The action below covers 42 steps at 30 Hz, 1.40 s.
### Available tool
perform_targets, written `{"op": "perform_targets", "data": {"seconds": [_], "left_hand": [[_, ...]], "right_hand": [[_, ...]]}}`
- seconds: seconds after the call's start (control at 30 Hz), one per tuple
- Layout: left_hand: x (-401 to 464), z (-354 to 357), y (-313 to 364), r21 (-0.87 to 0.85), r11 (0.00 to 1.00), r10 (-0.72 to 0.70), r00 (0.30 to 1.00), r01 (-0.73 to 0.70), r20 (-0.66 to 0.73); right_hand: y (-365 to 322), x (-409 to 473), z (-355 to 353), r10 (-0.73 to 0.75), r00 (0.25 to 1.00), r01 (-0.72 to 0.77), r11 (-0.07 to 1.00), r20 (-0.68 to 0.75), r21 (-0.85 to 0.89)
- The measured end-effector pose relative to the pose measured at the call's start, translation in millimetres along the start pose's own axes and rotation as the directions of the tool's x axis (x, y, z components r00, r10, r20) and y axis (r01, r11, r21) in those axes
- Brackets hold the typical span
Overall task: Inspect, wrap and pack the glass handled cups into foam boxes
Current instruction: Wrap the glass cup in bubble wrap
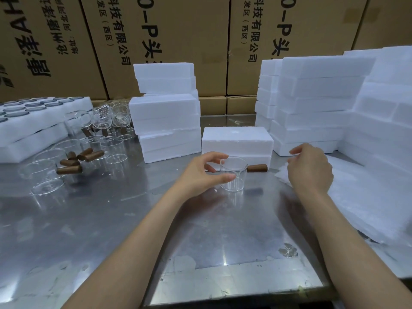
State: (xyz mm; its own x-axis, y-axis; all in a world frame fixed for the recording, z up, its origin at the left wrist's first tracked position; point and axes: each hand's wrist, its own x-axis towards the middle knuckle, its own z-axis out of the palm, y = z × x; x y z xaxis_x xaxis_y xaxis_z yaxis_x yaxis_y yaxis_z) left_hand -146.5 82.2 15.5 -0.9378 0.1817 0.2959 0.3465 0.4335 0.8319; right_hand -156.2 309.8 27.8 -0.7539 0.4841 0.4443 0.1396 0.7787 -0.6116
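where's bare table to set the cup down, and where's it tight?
Free: the steel table between the forearms and on toward its near edge, left of the white wrap sheets. Tight: far left, crowded with loose glass cups; behind the held cup, the foam box and foam stacks close it off.

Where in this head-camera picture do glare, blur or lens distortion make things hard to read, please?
Head view: overhead light glares off the steel table; the right hand looks motion-blurred; wide-angle distortion tilts the cartons; the clear cup nearly vanishes against the reflections.
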Motion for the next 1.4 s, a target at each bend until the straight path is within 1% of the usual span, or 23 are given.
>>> {"op": "perform_targets", "data": {"seconds": [0.07, 0.17, 0.33, 0.4, 0.47, 0.57, 0.63, 0.67, 0.73, 0.77, 0.8, 0.87, 0.93, 1.0, 1.03, 1.07, 1.1, 1.13, 1.17, 1.2, 1.23, 1.3, 1.4], "left_hand": [[-0.4, 0.2, 0.5, 0.007, 1.0, 0.0, 1.0, 0.0, 0.001], [-1.2, 1.6, 3.7, 0.041, 0.999, -0.001, 1.0, 0.001, -0.008], [-3.7, 3.9, 11.7, 0.046, 0.999, 0.031, 0.997, -0.028, -0.068], [-3.0, 4.8, 13.3, 0.036, 0.998, 0.055, 0.99, -0.051, -0.13], [-1.9, 4.9, 13.9, 0.039, 0.996, 0.087, 0.975, -0.081, -0.206], [-3.2, 2.5, 18.3, 0.037, 0.992, 0.128, 0.954, -0.122, -0.27], [-4.0, 2.1, 25.0, -0.047, 0.988, 0.132, 0.956, -0.149, -0.262], [-4.6, 3.0, 29.4, -0.134, 0.979, 0.115, 0.963, -0.151, -0.244], [-5.9, 4.5, 36.2, -0.37, 0.923, 0.046, 0.984, -0.109, -0.174], [-6.1, 3.5, 37.9, -0.497, 0.865, 0.012, 0.992, -0.074, -0.126], [-6.1, 1.6, 38.7, -0.605, 0.795, -0.017, 0.996, -0.04, -0.089], [-6.6, -3.3, 39.2, -0.71, 0.704, -0.056, 0.996, -0.013, -0.073], [-4.4, -8.4, 38.2, -0.722, 0.692, -0.104, 0.987, -0.016, -0.121], [-1.6, -11.2, 35.6, -0.71, 0.704, -0.137, 0.978, -0.016, -0.157], [-0.4, -11.9, 33.8, -0.701, 0.713, -0.137, 0.976, -0.021, -0.168], [0.4, -12.7, 32.3, -0.681, 0.732, -0.133, 0.975, -0.025, -0.179], [0.2, -13.6, 30.8, -0.652, 0.758, -0.129, 0.975, -0.022, -0.183], [0.0, -14.3, 30.0, -0.629, 0.777, -0.127, 0.976, -0.015, -0.179], [-0.3, -15.6, 29.8, -0.621, 0.784, -0.126, 0.978, -0.006, -0.169], [-0.7, -17.2, 30.5, -0.629, 0.777, -0.128, 0.98, 0.004, -0.152], [-0.4, -18.6, 31.0, -0.649, 0.76, -0.132, 0.983, 0.017, -0.129], [0.4, -20.3, 32.0, -0.682, 0.731, -0.127, 0.989, 0.038, -0.081], [0.7, -20.1, 31.1, -0.699, 0.714, -0.094, 0.995, 0.037, -0.044]], "right_hand": [[-4.1, -0.9, -1.4, -0.068, 0.991, 0.076, 0.995, -0.115, 0.06], [-9.4, -3.9, -3.1, -0.167, 0.95, 0.203, 0.973, -0.263, 0.114], [-12.9, -5.2, -7.1, -0.158, 0.907, 0.249, 0.949, -0.392, 0.194], [-16.4, -6.8, -11.7, -0.176, 0.857, 0.316, 0.922, -0.484, 0.224], [-23.0, -11.9, -16.6, -0.235, 0.798, 0.414, 0.883, -0.555, 0.222], [-34.2, -23.5, -15.7, -0.408, 0.708, 0.597, 0.782, -0.576, 0.179], [-44.1, -36.7, -9.7, -0.567, 0.605, 0.744, 0.653, -0.559, 0.143], [-49.4, -44.9, -5.5, -0.65, 0.533, 0.815, 0.566, -0.542, 0.123], [-59.0, -61.8, 3.7, -0.794, 0.371, 0.922, 0.378, -0.482, 0.087], [-63.2, -69.4, 8.4, -0.843, 0.305, 0.95, 0.304, -0.443, 0.076], [-66.1, -75.1, 12.8, -0.876, 0.26, 0.965, 0.253, -0.406, 0.072], [-67.7, -80.0, 18.3, -0.908, 0.232, 0.973, 0.219, -0.348, 0.076], [-65.6, -78.1, 18.6, -0.924, 0.24, 0.971, 0.226, -0.299, 0.081], [-62.8, -75.1, 17.2, -0.917, 0.298, 0.953, 0.269, -0.266, 0.141], [-60.7, -73.0, 17.5, -0.896, 0.364, 0.926, 0.318, -0.255, 0.206], [-59.3, -70.8, 16.9, -0.85, 0.464, 0.873, 0.392, -0.249, 0.289], [-58.7, -68.1, 15.0, -0.774, 0.587, 0.79, 0.482, -0.24, 0.378], [-57.6, -64.2, 12.9, -0.664, 0.711, 0.681, 0.57, -0.23, 0.459], [-55.4, -58.3, 10.9, -0.537, 0.815, 0.562, 0.636, -0.218, 0.529], [-52.1, -51.3, 8.5, -0.415, 0.886, 0.453, 0.674, -0.207, 0.584], [-47.9, -44.3, 6.2, -0.313, 0.93, 0.361, 0.696, -0.19, 0.62], [-39.6, -33.5, 2.0, -0.181, 0.978, 0.206, 0.741, -0.105, 0.639], [-33.7, -28.2, 3.3, -0.12, 0.982, 0.018, 0.824, 0.144, 0.566]]}}
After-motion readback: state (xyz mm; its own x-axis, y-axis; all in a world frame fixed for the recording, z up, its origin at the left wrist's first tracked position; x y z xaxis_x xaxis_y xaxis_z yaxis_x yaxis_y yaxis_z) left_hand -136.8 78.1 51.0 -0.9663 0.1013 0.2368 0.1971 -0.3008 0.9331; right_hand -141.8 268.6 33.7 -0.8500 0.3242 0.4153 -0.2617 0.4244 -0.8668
